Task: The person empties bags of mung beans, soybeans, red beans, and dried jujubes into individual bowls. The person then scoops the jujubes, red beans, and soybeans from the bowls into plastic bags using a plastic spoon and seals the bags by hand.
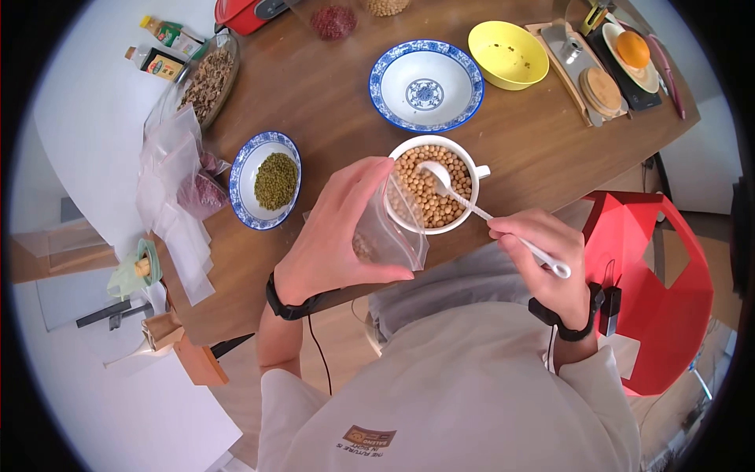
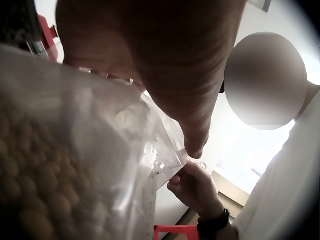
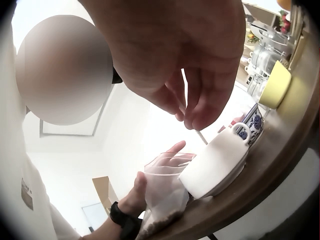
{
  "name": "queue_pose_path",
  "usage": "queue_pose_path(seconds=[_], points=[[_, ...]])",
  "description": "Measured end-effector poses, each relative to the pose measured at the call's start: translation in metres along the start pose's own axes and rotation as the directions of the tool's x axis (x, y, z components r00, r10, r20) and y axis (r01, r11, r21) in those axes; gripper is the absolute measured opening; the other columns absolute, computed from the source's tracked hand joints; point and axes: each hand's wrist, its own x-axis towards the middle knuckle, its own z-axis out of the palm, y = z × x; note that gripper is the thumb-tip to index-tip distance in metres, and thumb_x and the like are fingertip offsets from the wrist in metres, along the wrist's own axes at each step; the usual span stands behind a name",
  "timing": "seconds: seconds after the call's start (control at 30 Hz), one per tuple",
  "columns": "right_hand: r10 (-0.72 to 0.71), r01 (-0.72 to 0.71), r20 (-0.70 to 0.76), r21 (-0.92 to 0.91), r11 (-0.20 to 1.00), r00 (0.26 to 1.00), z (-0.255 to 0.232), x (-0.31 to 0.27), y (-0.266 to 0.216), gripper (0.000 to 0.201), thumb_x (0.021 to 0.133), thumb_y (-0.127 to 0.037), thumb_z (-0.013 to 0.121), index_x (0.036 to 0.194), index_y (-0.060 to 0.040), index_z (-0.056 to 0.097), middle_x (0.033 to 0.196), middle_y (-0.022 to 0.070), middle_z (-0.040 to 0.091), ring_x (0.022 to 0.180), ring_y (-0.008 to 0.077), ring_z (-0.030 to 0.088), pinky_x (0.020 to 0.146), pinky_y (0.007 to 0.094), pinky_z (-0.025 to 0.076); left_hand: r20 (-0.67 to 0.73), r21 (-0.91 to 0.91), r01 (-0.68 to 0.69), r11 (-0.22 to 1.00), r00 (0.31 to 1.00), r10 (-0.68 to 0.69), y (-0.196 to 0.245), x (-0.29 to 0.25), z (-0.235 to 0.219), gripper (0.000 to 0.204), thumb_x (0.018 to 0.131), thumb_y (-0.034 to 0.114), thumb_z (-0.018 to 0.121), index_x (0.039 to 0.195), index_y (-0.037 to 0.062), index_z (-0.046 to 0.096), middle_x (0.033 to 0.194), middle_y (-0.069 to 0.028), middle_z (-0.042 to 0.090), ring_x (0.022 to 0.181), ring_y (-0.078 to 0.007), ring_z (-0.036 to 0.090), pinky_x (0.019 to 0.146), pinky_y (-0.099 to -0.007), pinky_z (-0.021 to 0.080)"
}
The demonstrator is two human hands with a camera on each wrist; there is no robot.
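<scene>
My left hand (image 1: 334, 232) holds a clear plastic bag (image 1: 399, 244) at its mouth, thumb and fingers spread around it. Tan chickpeas (image 2: 35, 185) fill the lower part of the bag in the left wrist view. Beside it stands a white cup (image 3: 215, 162) with a side handle, full of chickpeas (image 1: 447, 206). My right hand (image 1: 546, 256) pinches the handle of a white spoon (image 1: 470, 206), whose bowl lies on the chickpeas in the cup. The bag's mouth overlaps the cup's left rim in the head view.
A blue-patterned bowl of green beans (image 1: 277, 181) stands left. Beyond the cup are a blue-patterned bowl (image 1: 425, 59) and a yellow bowl (image 1: 487, 71). Plastic bags (image 1: 177, 181) lie at the left edge, near a dish of brown pieces (image 1: 211, 82). A red chair (image 1: 692, 267) stands right.
</scene>
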Motion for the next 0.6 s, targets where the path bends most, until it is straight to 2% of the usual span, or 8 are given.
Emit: queue_pose_path(seconds=[0.07, 0.17, 0.23, 0.37, 0.43, 0.47, 0.57, 0.6], points=[[0.198, -0.187, -0.023, 0.227, 0.956, 0.980, -0.001, -0.003, 0.001, 0.019, 0.096, 0.002, 0.068, 0.114, 0.0039, 0.074, 0.092, 0.0134, 0.075, 0.077, 0.0189, 0.069, 0.069, 0.0305, 0.056, 0.012, 0.007, 0.049, 0.999, 0.999, -0.049, -0.001, -0.003, 0.002, 0.127, 0.057, 0.046, 0.100, 0.158, 0.0041, 0.035, 0.156, -0.0194, 0.041, 0.143, -0.0383, 0.043, 0.118, -0.0476, 0.037], [0.394, -0.322, -0.093, 0.422, 0.847, 0.914, -0.001, -0.008, 0.003, 0.020, 0.101, -0.004, 0.065, 0.116, 0.0060, 0.073, 0.093, 0.0129, 0.075, 0.077, 0.0159, 0.069, 0.070, 0.0285, 0.056, -0.031, -0.005, 0.025, 1.000, 0.999, -0.025, 0.002, -0.001, 0.005, 0.119, 0.061, 0.039, 0.097, 0.158, 0.0064, 0.036, 0.153, -0.0195, 0.045, 0.139, -0.0397, 0.046, 0.114, -0.0481, 0.041], [0.405, -0.325, -0.110, 0.426, 0.844, 0.908, -0.004, -0.009, -0.002, 0.020, 0.103, -0.006, 0.063, 0.115, 0.0061, 0.073, 0.093, 0.0127, 0.075, 0.076, 0.0157, 0.069, 0.069, 0.0278, 0.056, -0.018, 0.001, 0.034, 0.999, 0.999, -0.034, -0.002, -0.003, 0.005, 0.123, 0.060, 0.040, 0.098, 0.159, 0.0047, 0.034, 0.155, -0.0197, 0.043, 0.142, -0.0394, 0.044, 0.116, -0.0480, 0.039], [0.323, -0.229, -0.153, 0.436, 0.870, 0.934, -0.011, -0.012, -0.017, 0.019, 0.102, -0.007, 0.064, 0.112, 0.0061, 0.074, 0.090, 0.0132, 0.075, 0.076, 0.0151, 0.069, 0.069, 0.0280, 0.056, 0.008, -0.014, 0.069, 0.998, 0.998, -0.069, -0.001, -0.003, 0.004, 0.129, 0.057, 0.040, 0.099, 0.160, 0.0027, 0.032, 0.157, -0.0197, 0.042, 0.144, -0.0392, 0.042, 0.118, -0.0479, 0.037], [0.191, -0.165, -0.030, 0.380, 0.910, 0.981, -0.013, -0.010, -0.025, 0.017, 0.100, -0.007, 0.067, 0.109, 0.0041, 0.075, 0.088, 0.0127, 0.075, 0.075, 0.0162, 0.070, 0.068, 0.0286, 0.056, 0.005, -0.012, 0.063, 0.998, 0.998, -0.063, -0.002, -0.002, 0.005, 0.130, 0.056, 0.039, 0.099, 0.160, 0.0027, 0.031, 0.157, -0.0195, 0.042, 0.144, -0.0391, 0.042, 0.118, -0.0479, 0.037], [0.028, -0.035, 0.032, 0.277, 0.960, 0.999, -0.012, -0.006, -0.022, 0.014, 0.098, -0.006, 0.069, 0.107, 0.0016, 0.076, 0.085, 0.0125, 0.075, 0.073, 0.0189, 0.070, 0.067, 0.0300, 0.055, 0.004, -0.008, 0.062, 0.998, 0.998, -0.062, -0.002, -0.003, 0.005, 0.131, 0.055, 0.038, 0.099, 0.160, 0.0027, 0.031, 0.157, -0.0193, 0.043, 0.144, -0.0390, 0.042, 0.119, -0.0479, 0.036], [-0.224, 0.204, 0.139, 0.146, 0.968, 0.965, 0.002, -0.001, -0.021, 0.013, 0.087, -0.005, 0.076, 0.099, -0.0036, 0.079, 0.087, 0.0077, 0.073, 0.070, 0.0211, 0.068, 0.061, 0.0331, 0.052, 0.010, 0.013, 0.055, 0.998, 0.998, -0.055, -0.003, -0.003, 0.004, 0.131, 0.054, 0.037, 0.099, 0.160, 0.0027, 0.031, 0.157, -0.0195, 0.043, 0.144, -0.0388, 0.042, 0.119, -0.0478, 0.036], [-0.222, 0.202, 0.139, 0.147, 0.968, 0.965, 0.003, -0.002, -0.019, 0.013, 0.087, -0.005, 0.076, 0.099, -0.0036, 0.079, 0.087, 0.0077, 0.073, 0.070, 0.0211, 0.068, 0.061, 0.0331, 0.052, 0.011, 0.012, 0.056, 0.998, 0.998, -0.056, -0.003, -0.003, 0.005, 0.131, 0.054, 0.037, 0.099, 0.160, 0.0027, 0.031, 0.157, -0.0195, 0.043, 0.144, -0.0388, 0.042, 0.119, -0.0478, 0.036]])
